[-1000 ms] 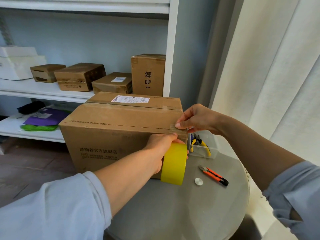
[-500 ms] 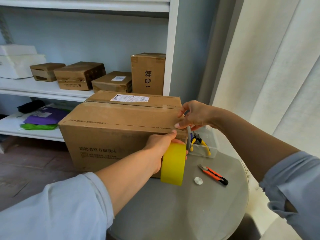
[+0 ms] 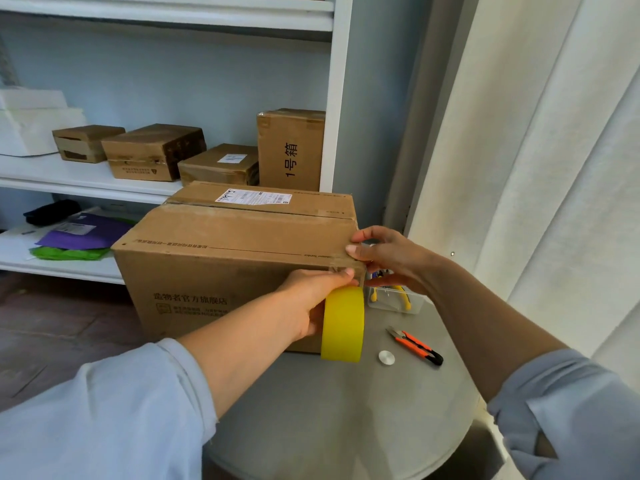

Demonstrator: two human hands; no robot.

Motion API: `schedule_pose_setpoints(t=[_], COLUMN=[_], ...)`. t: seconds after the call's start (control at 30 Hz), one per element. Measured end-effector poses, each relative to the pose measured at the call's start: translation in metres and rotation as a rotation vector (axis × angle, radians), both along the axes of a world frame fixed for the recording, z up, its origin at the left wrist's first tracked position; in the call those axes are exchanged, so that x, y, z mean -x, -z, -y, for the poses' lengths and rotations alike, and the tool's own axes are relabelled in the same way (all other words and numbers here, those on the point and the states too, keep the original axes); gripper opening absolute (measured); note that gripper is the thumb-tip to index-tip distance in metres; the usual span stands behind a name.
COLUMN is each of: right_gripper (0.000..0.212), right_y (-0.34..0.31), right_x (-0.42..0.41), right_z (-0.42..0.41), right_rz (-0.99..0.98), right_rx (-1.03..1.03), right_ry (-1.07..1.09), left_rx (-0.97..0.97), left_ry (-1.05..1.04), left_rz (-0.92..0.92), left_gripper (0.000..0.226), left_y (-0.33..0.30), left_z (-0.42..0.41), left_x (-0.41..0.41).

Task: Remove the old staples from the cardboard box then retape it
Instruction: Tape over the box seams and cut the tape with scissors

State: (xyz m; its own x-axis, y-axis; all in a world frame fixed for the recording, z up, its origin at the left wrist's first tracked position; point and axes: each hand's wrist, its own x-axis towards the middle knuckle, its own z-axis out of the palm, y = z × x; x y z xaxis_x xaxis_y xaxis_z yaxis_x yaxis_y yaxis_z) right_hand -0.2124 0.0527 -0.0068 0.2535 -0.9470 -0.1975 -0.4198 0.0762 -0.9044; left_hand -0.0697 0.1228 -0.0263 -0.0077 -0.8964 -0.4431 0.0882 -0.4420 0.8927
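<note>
1. Large brown cardboard box point(image 3: 221, 271) sits on round grey surface point(image 3: 346, 410); stiff, probably light.
2. Our left hand point(image 3: 311, 303) grips the yellow tape roll point(image 3: 343, 323) at the box's near right corner.
3. Our right hand point(image 3: 388, 258) pinches the tape end there; thin, sticky.

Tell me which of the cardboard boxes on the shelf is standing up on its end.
The tall box at the right end of the shelf, printed with large black characters; the other three lie flat.
</note>
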Motion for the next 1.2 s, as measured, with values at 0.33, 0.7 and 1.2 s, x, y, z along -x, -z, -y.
schedule_pose_setpoints(t=[0.33,0.7,1.2], right_gripper=[0.044,0.022,0.035], right_y=[-0.001,0.004,0.11], right_x=[-0.004,-0.021,0.051], right_z=[-0.033,-0.047,-0.022], right_rz=[-0.024,0.045,-0.886], right_rx=[-0.015,0.056,0.057], right_ry=[-0.012,0.077,0.15], left_rx=[0.035,-0.072,-0.032], left_ry=[0.052,0.09,0.036], left_rz=[-0.009,0.023,0.014], left_gripper=[0.034,0.019,0.051], left_y=[-0.006,-0.008,0.001], left_z=[-0.002,-0.009,-0.006], left_x=[-0.002,-0.015,-0.011])
